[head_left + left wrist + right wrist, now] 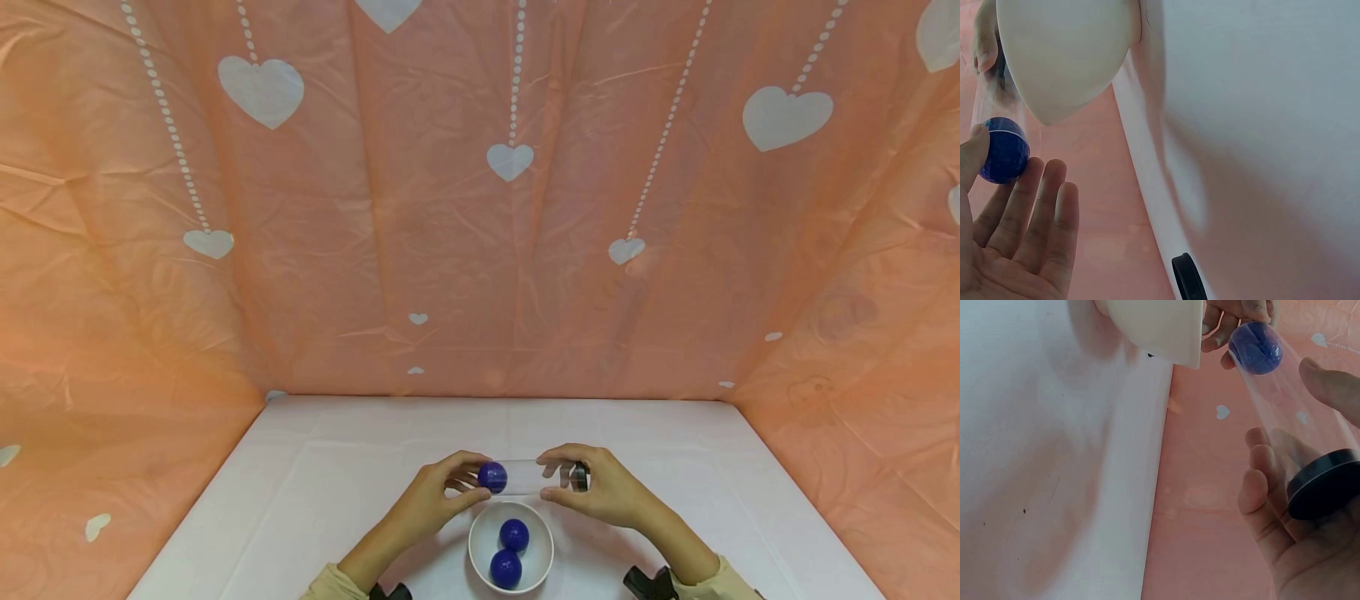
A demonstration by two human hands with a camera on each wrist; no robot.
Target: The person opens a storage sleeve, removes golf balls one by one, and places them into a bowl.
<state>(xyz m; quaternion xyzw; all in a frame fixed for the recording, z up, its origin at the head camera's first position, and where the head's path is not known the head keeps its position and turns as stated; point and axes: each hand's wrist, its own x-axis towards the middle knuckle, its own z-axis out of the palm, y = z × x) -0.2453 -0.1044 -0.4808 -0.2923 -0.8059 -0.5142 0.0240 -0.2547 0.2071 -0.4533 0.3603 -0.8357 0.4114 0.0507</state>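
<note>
My left hand [433, 504] pinches a blue ball [492, 477] between thumb and fingers at the left end of a clear tube [525, 477]. In the left wrist view a thin rim line crosses the ball [1004, 153], part of which sits inside the tube mouth. My right hand [603, 487] holds the tube level around its other end, where a black cap [1325, 484] closes it near the palm. Just below the tube stands a white bowl [474, 546] with two more blue balls, one [514, 535] behind the other [506, 569].
A white-covered table [360, 458] lies under the hands and bowl. Orange sheets with pale hearts [510, 283] rise at its back and both sides. Black wrist straps [651, 583] show by the sleeves.
</note>
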